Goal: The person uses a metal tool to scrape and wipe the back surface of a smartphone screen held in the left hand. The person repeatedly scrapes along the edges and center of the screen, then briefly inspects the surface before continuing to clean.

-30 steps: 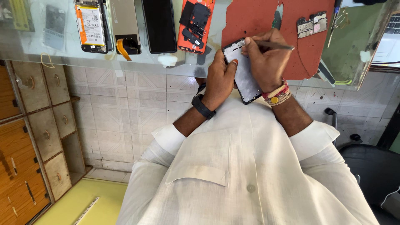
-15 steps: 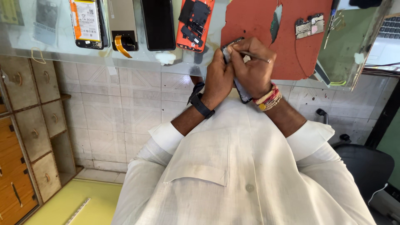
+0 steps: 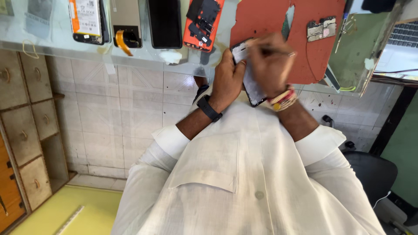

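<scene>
While held, dark opened phone [image 3: 251,85], blurred.

I saw the left hand [image 3: 228,78] grip the opened phone [image 3: 249,82] at the near edge of the glass counter [image 3: 52,43]. The right hand [image 3: 270,65], blurred, held a thin tool [image 3: 278,53] against the phone's upper part. A red mat [image 3: 270,21] lay beyond the hands, with a small circuit board [image 3: 321,28] on its right portion.
</scene>
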